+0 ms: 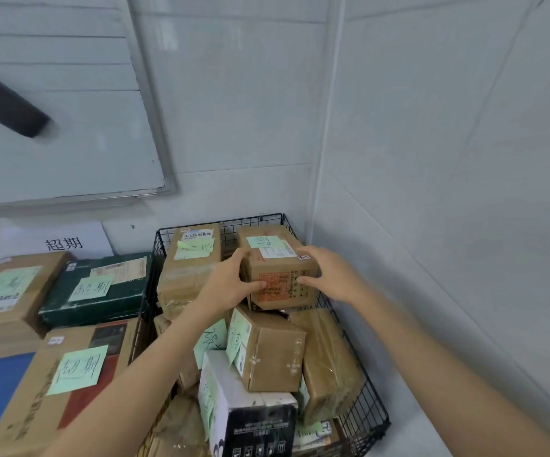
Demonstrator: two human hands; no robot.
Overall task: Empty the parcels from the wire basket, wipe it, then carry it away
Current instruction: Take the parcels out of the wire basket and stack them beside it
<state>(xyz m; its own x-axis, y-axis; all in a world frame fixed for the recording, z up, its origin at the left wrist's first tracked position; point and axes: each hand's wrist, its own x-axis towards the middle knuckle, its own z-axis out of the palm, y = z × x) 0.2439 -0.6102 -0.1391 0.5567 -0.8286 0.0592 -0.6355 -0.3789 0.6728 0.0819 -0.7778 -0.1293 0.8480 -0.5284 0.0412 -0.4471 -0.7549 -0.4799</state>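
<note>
both hands, left hand [230, 285] and right hand [328, 275], grip a cardboard parcel [278, 268] atop the full wire basket [362, 407].

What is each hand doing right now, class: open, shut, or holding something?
Left hand: grips the left side of the brown parcel.
Right hand: grips the right side of the same parcel.
</note>
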